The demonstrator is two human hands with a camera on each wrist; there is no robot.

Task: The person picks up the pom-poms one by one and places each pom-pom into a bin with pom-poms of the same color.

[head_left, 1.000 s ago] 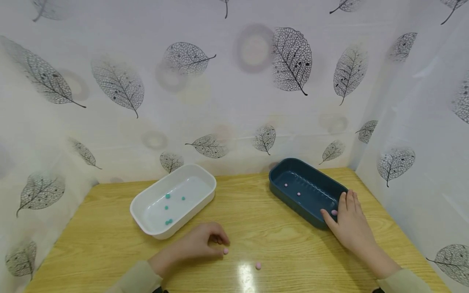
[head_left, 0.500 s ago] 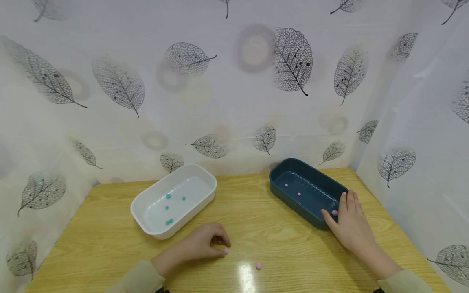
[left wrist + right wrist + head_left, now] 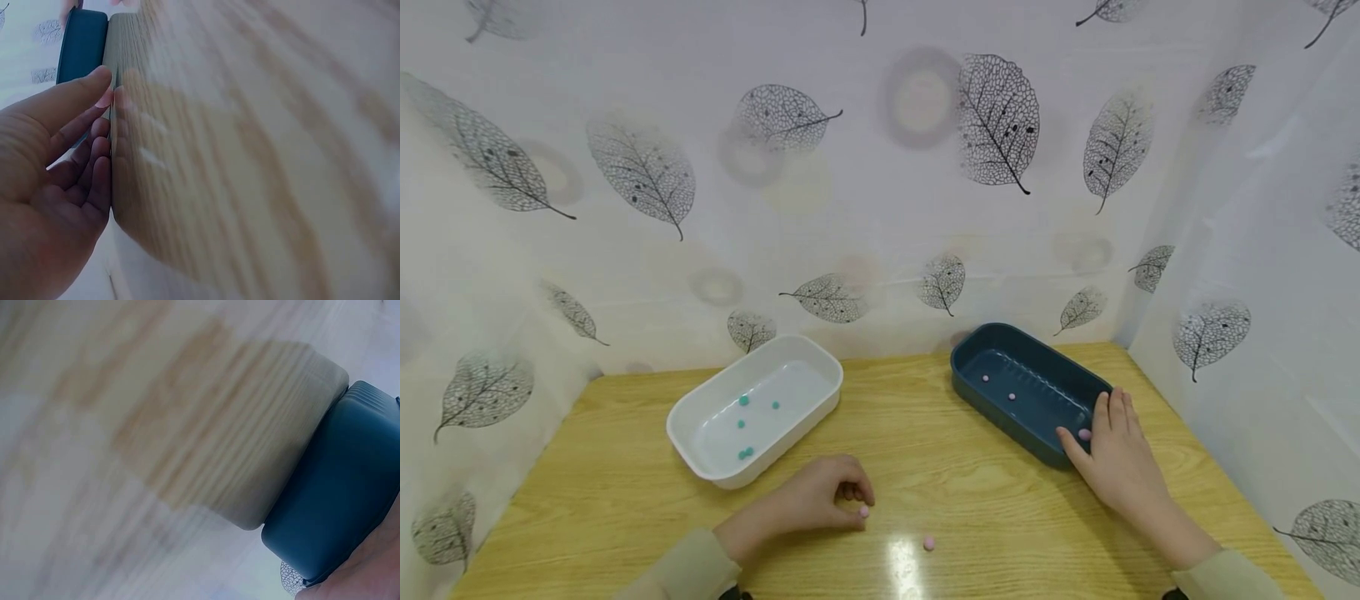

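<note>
My left hand [image 3: 816, 496] is low over the wooden table, pinching a small pink ball [image 3: 864, 512] between thumb and forefinger. In the left wrist view the pink ball [image 3: 104, 98] shows behind the thumb tip, with the other fingers curled near the tabletop. Another pink ball [image 3: 929, 543] lies on the table to its right. My right hand [image 3: 1120, 467] rests on the near end of the dark blue tray [image 3: 1000, 417], fingers extended along the rim and thumb on the front side. Inside that tray are pink balls, one [image 3: 1085, 434] beside the thumb.
A white tray [image 3: 790, 442] stands at the left with several small teal balls [image 3: 743, 401] in it. The wooden table [image 3: 587, 492] ends at a leaf-patterned curtain [image 3: 880, 208] behind and at both sides.
My left thumb and forefinger have closed on the pink ball, with the hand shifting slightly right. The right hand and both trays stay where they were.
</note>
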